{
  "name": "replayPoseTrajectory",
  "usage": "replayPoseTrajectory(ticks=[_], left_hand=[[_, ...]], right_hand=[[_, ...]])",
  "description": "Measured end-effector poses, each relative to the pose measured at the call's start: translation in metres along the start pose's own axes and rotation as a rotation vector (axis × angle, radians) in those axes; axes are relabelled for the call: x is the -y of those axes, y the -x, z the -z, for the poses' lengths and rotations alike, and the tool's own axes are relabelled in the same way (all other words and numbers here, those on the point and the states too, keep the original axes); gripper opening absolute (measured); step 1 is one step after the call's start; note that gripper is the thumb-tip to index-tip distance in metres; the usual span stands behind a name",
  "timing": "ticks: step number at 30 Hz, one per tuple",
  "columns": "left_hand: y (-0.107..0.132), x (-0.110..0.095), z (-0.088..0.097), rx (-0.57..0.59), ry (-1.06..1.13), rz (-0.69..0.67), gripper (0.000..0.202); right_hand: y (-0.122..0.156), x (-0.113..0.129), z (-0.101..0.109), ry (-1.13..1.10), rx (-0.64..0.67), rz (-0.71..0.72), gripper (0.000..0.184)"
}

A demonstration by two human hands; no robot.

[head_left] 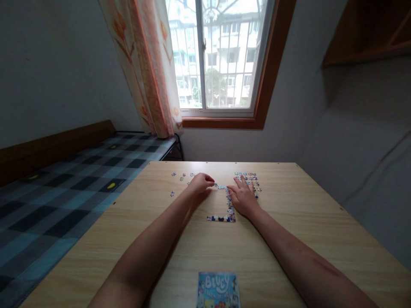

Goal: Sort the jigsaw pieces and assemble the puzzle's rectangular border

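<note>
My left hand (201,183) pinches a small light-blue jigsaw piece (216,185) at the left end of the top row of a partly joined puzzle border (230,207). That border runs along the top, down the right side and along the bottom. Fingers spread, my right hand (244,196) lies flat over the border's upper right corner, its fingertips among the loose pieces there. Part of the right side and some pieces are hidden under it. Several loose jigsaw pieces (183,176) lie to the left of my left hand.
More puzzle pieces (246,174) are grouped beyond my right hand. A blue picture box or card marked "Bluey" (218,288) lies near me on the wooden table (282,222). To the left is a bed with a checked cover (73,196); a window stands beyond the table.
</note>
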State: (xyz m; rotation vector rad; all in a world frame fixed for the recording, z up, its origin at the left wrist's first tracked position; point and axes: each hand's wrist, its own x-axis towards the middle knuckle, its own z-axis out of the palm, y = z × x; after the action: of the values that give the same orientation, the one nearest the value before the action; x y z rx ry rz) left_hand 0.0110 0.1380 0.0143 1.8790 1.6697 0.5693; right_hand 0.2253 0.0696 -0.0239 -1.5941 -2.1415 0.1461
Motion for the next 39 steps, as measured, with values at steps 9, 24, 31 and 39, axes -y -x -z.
replayPoseTrajectory(ticks=[9, 24, 31, 39], left_hand=[[0.000, 0.002, -0.007, -0.009, -0.070, 0.023, 0.020], [0.004, -0.001, -0.008, -0.038, -0.193, -0.013, 0.018], [0.008, -0.003, -0.019, -0.198, -0.280, -0.091, 0.028], [0.010, -0.004, -0.022, -0.202, -0.355, -0.101, 0.030]], right_hand=[[0.000, 0.000, -0.001, -0.003, -0.009, -0.002, 0.037], [0.000, 0.000, 0.001, 0.001, 0.000, -0.009, 0.036], [0.000, 0.001, 0.001, -0.003, -0.005, -0.004, 0.036], [0.000, 0.001, 0.001, -0.008, -0.005, -0.003, 0.036]])
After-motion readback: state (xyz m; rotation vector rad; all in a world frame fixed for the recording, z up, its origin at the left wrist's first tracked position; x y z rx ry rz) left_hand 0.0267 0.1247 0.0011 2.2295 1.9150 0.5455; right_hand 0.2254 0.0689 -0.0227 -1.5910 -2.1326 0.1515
